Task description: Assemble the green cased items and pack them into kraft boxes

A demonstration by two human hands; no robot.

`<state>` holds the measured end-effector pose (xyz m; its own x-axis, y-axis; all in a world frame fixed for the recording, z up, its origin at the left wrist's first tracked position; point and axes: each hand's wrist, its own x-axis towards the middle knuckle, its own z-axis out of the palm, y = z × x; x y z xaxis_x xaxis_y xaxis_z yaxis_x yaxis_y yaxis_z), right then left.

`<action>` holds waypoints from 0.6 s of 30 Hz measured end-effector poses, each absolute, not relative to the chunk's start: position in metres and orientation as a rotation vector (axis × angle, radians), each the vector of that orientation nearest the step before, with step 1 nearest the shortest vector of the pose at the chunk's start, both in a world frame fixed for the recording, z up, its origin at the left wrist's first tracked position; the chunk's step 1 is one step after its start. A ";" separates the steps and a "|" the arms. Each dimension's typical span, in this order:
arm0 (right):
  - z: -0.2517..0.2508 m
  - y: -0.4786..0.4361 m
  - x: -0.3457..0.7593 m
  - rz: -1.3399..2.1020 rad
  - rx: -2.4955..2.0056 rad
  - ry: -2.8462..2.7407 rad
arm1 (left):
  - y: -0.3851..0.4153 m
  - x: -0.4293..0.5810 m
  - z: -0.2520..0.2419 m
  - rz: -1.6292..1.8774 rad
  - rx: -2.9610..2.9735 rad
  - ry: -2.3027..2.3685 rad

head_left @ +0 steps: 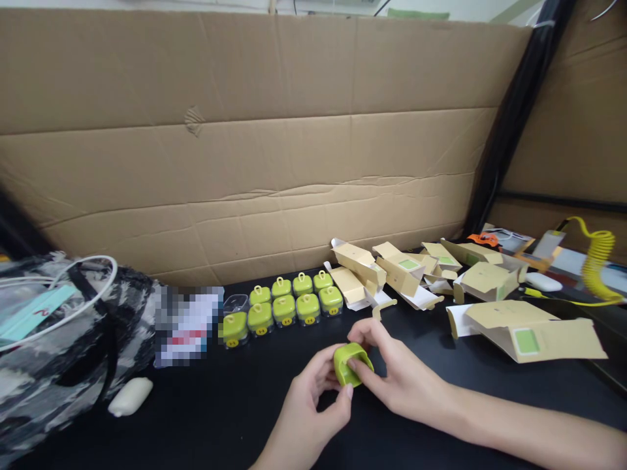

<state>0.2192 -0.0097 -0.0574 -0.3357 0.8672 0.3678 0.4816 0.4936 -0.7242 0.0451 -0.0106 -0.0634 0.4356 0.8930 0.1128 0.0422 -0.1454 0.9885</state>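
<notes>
Between my two hands is a small green lid (345,356), tilted so that its hollow underside faces me. My left hand (313,398) grips its left and lower edge with thumb and fingers. My right hand (392,365) pinches the right wall, its thumb reaching into the hollow. Beyond my hands, several small clear containers with green looped lids (284,310) stand in two rows. A clear container without a lid (236,304) is at the left end of the back row.
Opened cardboard boxes (529,326) lie scattered on the right of the black table (206,418). A camouflage bag (132,313) and a whitish oval object (131,396) are at left. A yellow coiled cable (600,254) is at far right. A cardboard wall (269,150) closes the back.
</notes>
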 end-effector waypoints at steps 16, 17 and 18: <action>0.013 0.004 0.213 0.120 -0.840 -2.465 | -0.002 0.042 -0.066 1.073 1.355 0.832; 0.022 0.009 0.205 0.096 -0.814 -2.514 | -0.002 0.042 -0.065 1.080 1.329 0.832; 0.031 0.016 0.194 0.063 -0.793 -2.548 | -0.002 0.042 -0.063 1.076 1.307 0.840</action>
<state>0.1937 0.0157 0.0306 -0.7236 0.5469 0.4211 0.5254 0.8321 -0.1779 0.0422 -0.0023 -0.0631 0.3147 0.9445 0.0949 -0.1366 -0.0538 0.9892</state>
